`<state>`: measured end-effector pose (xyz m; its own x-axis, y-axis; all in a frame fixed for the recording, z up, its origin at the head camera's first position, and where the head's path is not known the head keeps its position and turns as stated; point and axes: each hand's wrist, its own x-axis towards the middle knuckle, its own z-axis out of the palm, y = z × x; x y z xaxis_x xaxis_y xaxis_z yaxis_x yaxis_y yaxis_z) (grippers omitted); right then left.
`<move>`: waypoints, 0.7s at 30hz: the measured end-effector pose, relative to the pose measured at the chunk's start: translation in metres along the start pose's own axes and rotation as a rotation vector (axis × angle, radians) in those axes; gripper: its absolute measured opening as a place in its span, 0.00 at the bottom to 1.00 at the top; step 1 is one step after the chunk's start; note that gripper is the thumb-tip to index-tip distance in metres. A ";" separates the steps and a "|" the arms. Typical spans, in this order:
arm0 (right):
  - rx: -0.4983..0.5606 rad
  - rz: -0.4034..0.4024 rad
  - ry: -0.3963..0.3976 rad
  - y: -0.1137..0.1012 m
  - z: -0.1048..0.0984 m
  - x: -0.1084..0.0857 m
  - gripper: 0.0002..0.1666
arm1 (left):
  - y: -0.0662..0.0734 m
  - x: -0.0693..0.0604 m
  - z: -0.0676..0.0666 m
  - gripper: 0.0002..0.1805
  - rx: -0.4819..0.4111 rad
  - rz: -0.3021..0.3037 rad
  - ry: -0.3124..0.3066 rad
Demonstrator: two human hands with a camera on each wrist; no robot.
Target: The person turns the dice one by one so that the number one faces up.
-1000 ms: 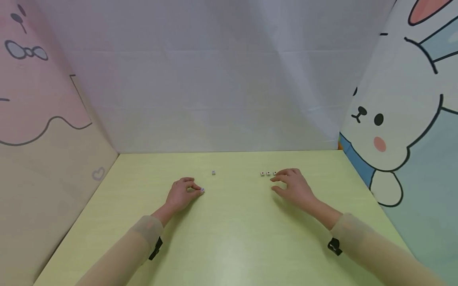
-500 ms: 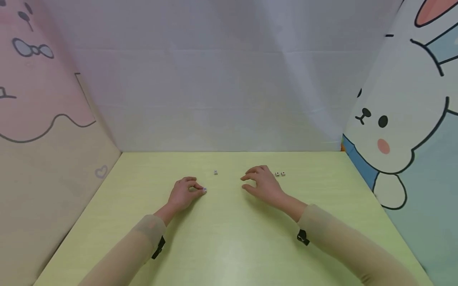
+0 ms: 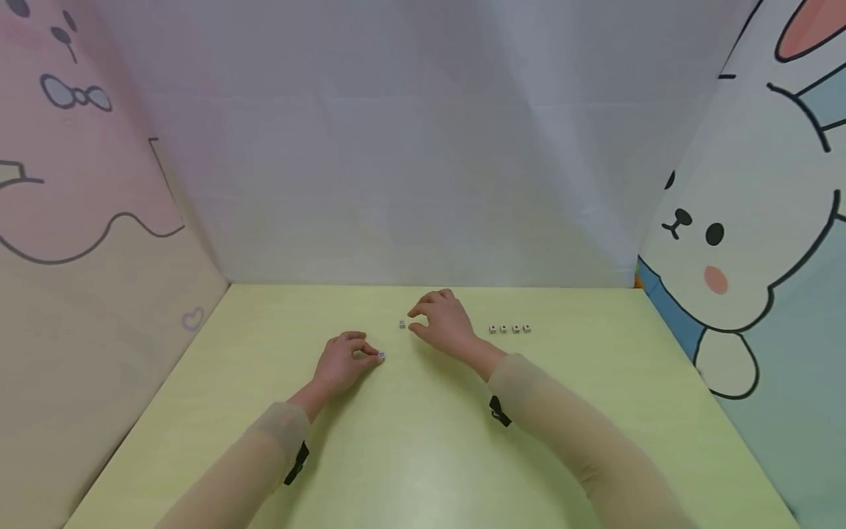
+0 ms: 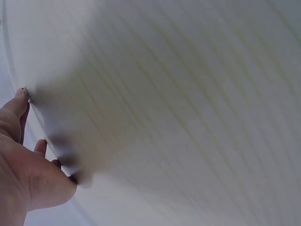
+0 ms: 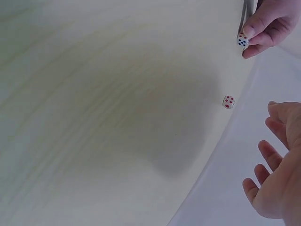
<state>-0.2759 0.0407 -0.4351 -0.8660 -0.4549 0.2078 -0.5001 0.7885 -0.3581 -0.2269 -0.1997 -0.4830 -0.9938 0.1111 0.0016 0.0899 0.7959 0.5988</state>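
Between thumb and index finger my left hand (image 3: 339, 364) pinches a small white die (image 3: 381, 356); in the right wrist view that die (image 5: 242, 40) shows blue dots. A single die (image 3: 402, 324) lies on the table farther back, its dots red in the right wrist view. Just right of this die is my right hand (image 3: 444, 321), thumb and fingers parted, holding nothing and not touching it. In the left wrist view my left hand (image 4: 33, 174) appears at the left edge, with only a sliver of its die visible at the fingertips.
Several dice (image 3: 504, 329) lie in a row on the yellow-green table (image 3: 410, 455), right of my right hand. A pale wall (image 3: 423, 184) stands along the table's back edge, with cartoon-printed panels on both sides.
My right hand has moved left from the row of dice to beside the single die, uncovering the whole row. My left hand still pinches its die in about the same place.
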 end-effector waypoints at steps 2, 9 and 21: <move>-0.031 0.010 -0.009 -0.001 0.004 0.007 0.16 | 0.000 0.000 -0.001 0.09 -0.002 0.000 -0.001; -0.109 0.082 -0.043 0.003 0.017 0.022 0.15 | 0.000 -0.001 -0.001 0.08 -0.007 0.013 0.006; -0.087 0.166 -0.084 0.004 0.034 0.039 0.16 | -0.002 0.000 0.001 0.08 -0.011 0.020 0.025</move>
<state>-0.3119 0.0126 -0.4592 -0.9353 -0.3461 0.0743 -0.3519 0.8866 -0.3001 -0.2270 -0.2006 -0.4846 -0.9931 0.1122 0.0336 0.1095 0.7869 0.6073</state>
